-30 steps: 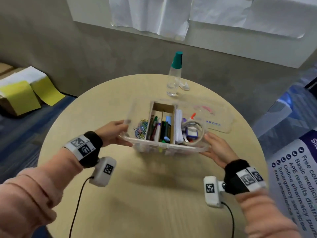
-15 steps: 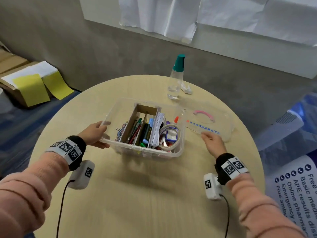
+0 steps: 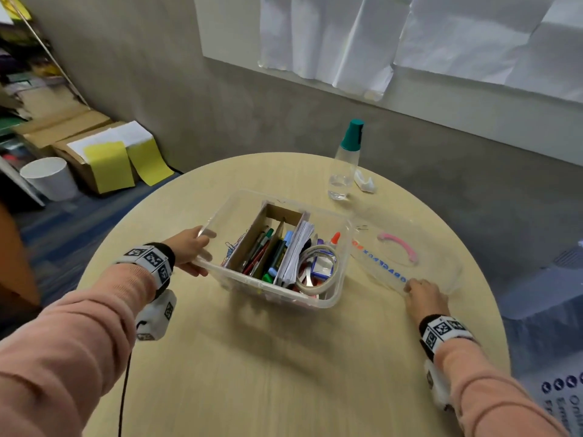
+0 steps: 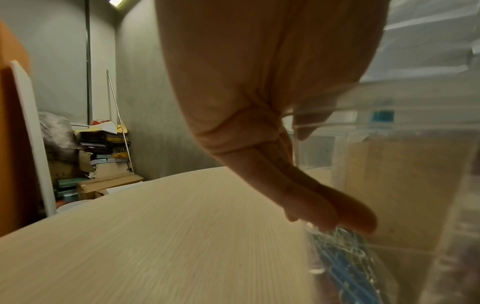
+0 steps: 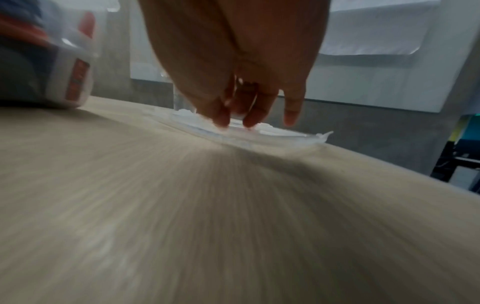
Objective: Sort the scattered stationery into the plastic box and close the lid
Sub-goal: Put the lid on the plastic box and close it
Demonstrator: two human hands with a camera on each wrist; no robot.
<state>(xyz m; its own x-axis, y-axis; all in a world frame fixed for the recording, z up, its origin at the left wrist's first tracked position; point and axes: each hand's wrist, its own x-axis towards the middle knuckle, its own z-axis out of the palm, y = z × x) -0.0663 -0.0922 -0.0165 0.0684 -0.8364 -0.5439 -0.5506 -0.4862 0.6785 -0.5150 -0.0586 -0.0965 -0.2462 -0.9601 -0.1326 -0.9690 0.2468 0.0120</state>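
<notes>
Beside the box [image 3: 328,298], right hand [image 3: 424,296] reached lid [image 3: 441,272].

**Colours and patterns on view**

Bench [image 3: 284,357] — pale beige, fine wood grain. Plastic box [image 3: 328,302] — clear, with a brown cardboard divider [image 3: 252,234]. Lid [image 3: 441,247] — clear, pink handle [image 3: 399,244], blue and orange lettering. Pens [image 3: 268,250] — green, red and dark. Paper clips [image 4: 345,265] — mostly blue. Glue bottle [image 3: 335,242] — white, orange tip. Tape roll [image 3: 315,272] — off-white. Spray bottle [image 3: 345,162] — clear, teal cap. Sleeves [image 3: 79,342] — salmon pink. Wristbands [image 3: 151,260] — black, with black-and-white square markers. Boxes on the floor [image 3: 79,137] — brown, with yellow and white sheets.
</notes>
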